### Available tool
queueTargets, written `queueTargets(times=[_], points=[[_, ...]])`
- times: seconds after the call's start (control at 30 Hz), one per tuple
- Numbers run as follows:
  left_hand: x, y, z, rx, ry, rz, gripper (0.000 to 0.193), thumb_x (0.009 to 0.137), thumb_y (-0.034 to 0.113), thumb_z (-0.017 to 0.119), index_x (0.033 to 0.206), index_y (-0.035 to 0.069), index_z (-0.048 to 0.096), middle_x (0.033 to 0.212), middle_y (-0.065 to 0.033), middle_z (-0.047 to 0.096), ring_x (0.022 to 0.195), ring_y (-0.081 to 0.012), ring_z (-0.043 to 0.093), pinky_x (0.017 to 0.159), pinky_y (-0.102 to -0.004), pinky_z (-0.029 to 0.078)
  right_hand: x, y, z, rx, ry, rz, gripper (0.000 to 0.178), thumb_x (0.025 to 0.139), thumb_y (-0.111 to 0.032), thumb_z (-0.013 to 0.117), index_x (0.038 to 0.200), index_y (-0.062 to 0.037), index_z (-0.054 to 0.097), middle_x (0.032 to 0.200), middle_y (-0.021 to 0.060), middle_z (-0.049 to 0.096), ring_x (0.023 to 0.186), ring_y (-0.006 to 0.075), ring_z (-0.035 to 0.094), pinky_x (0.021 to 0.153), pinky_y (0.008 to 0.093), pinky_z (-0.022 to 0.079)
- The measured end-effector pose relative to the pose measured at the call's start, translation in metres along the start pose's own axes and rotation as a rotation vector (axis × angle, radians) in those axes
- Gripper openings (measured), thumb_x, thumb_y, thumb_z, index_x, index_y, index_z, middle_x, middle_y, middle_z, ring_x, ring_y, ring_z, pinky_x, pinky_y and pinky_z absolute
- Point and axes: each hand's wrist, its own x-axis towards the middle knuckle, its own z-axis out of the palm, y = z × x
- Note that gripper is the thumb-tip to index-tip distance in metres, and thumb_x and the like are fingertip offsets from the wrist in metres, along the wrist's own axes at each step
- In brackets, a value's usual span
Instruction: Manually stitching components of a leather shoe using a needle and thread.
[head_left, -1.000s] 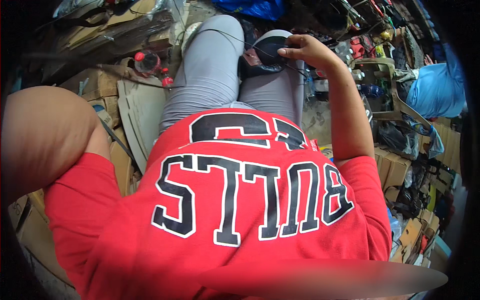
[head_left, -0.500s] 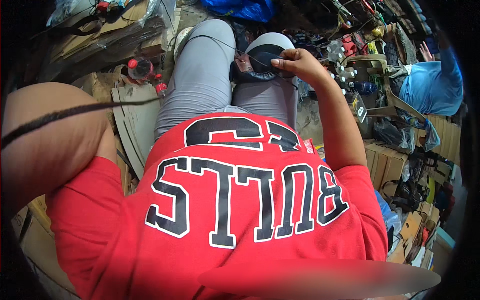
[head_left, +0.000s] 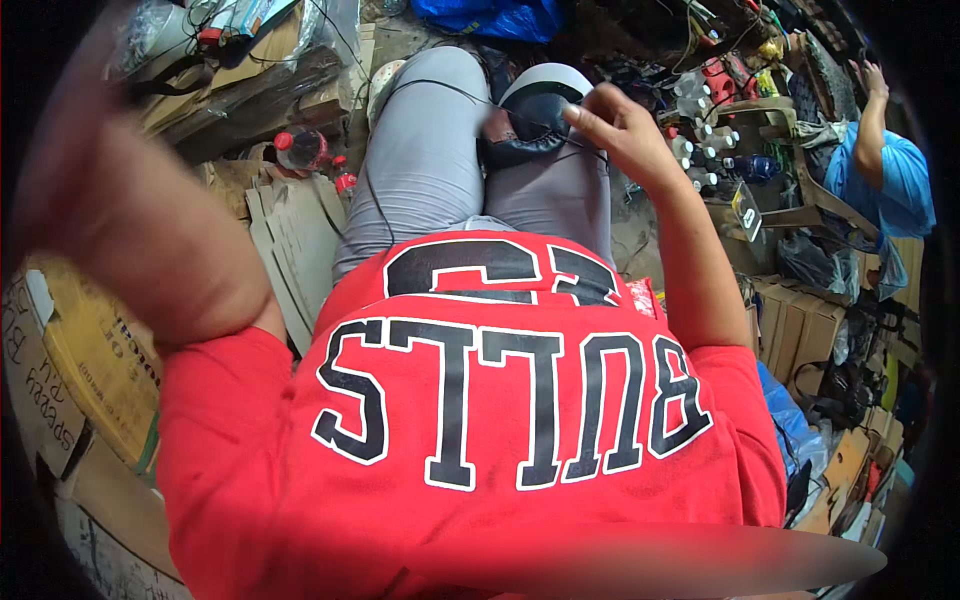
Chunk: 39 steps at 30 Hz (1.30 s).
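On my right thigh rests a black shoe (head_left: 533,112), with a reddish-brown patch at its left side. Just right of it is my right hand (head_left: 625,130), its fingers curled and thumb near the shoe's edge; whatever it pinches is too small to make out. A thin dark cord (head_left: 440,84) runs from the shoe across my left knee and hangs down along the thigh. My left arm is raised at the far left, and my left hand (head_left: 65,150) is smeared by motion, so its fingers and anything in them cannot be read.
Cardboard sheets (head_left: 290,225) and a red-capped bottle (head_left: 300,150) are on my left. Several clear bottles (head_left: 695,140) stand to the right, beside a wooden frame (head_left: 775,215). Beyond it is another person in a blue shirt (head_left: 890,180). A blue bag (head_left: 490,15) lies ahead.
My left arm has swung up and outward at the left, and the cord that crossed there now hangs slack over my thigh. My right hand's fingers have drawn slightly off the shoe.
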Motion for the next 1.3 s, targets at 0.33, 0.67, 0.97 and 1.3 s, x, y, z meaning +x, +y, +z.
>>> queueTargets(times=[0.33, 0.67, 0.97, 1.3], points=[[0.018, -0.178, 0.257, 0.379, -0.859, 0.795, 0.027, 0.079, 0.019, 0.071, 0.100, 0.004, 0.064, 0.100, -0.0078, 0.060, 0.095, -0.0168, 0.055, 0.083, -0.0295, 0.044, -0.026, -0.004, -0.006, 0.040, -0.252, 0.042, 0.029, 0.087, -0.015, 0.059, 0.064, -0.0021, 0.047, 0.060, -0.0074, 0.037, 0.058, 0.0033, 0.033, 0.048, 0.0257, 0.027], [0.047, -0.163, 0.260, 0.431, -1.124, 0.641, 0.021, 0.078, 0.018, 0.071, 0.094, 0.007, 0.065, 0.094, -0.0036, 0.059, 0.093, -0.0161, 0.054, 0.085, -0.0283, 0.042, -0.059, -0.015, -0.044, 0.357, 0.025, -0.078, 0.012, 0.087, -0.013, 0.062, 0.087, -0.0017, 0.065, 0.070, -0.0042, 0.050, 0.064, 0.0041, 0.043, 0.057, 0.0220, 0.036], [0.050, -0.151, 0.252, 0.414, -1.365, 0.382, 0.031, 0.080, 0.012, 0.065, 0.111, 0.007, 0.066, 0.092, -0.0002, 0.064, 0.086, -0.0083, 0.055, 0.077, -0.0234, 0.045, -0.039, -0.016, -0.014, -0.173, 0.013, -0.129, 0.017, 0.082, -0.007, 0.063, 0.099, -0.0075, 0.069, 0.075, 0.0081, 0.054, 0.066, 0.0173, 0.055, 0.061, 0.0278, 0.044], [0.049, -0.149, 0.249, 0.515, -1.364, 0.438, 0.037, 0.078, 0.006, 0.060, 0.115, 0.011, 0.065, 0.088, 0.0001, 0.064, 0.076, -0.0084, 0.052, 0.073, -0.0232, 0.044, -0.033, -0.030, -0.007, -0.348, 0.046, -0.104, 0.018, 0.076, -0.011, 0.063, 0.093, -0.0079, 0.070, 0.077, 0.0133, 0.060, 0.068, 0.0276, 0.061, 0.065, 0.0346, 0.049]])
